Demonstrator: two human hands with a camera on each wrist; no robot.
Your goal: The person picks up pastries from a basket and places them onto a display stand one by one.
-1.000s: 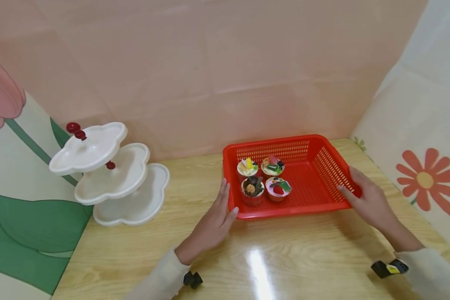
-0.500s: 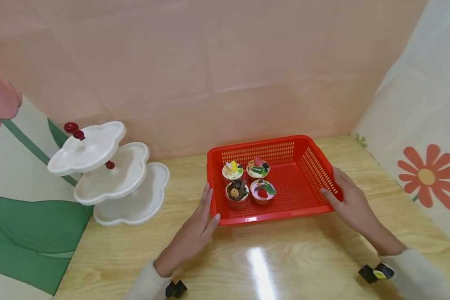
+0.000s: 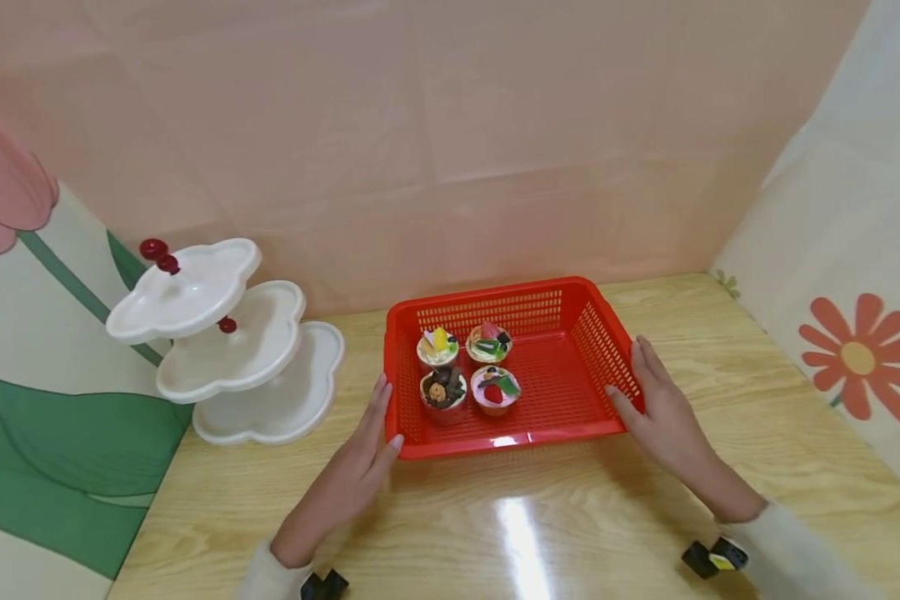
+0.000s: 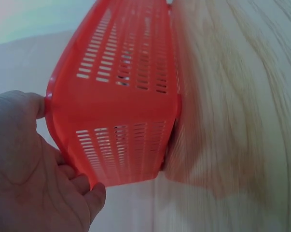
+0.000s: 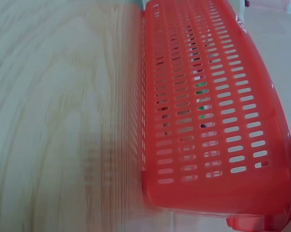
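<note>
1. Since a second ago, the red basket [image 3: 551, 375] has shifted leftward; I see it between the left hand [image 3: 348, 471] and right hand [image 3: 663, 421].
2. The left one grips its near corner; the right one pinches the opposite end's rim.
3. Four cupcakes [image 3: 493, 388] sit inside, nearer the left grip.
4. Beyond that hand, leftward: a white tiered stand [image 3: 232, 350].

One basket [image 3: 555, 375] contains four cupcakes [image 3: 437, 348] [image 3: 488, 344] [image 3: 443, 392] [image 3: 495, 390]. Two hands [image 3: 347, 465] [image 3: 666, 423] lie at seven and four o'clock; one three-tiered stand [image 3: 232, 346] occupies nine o'clock.
</note>
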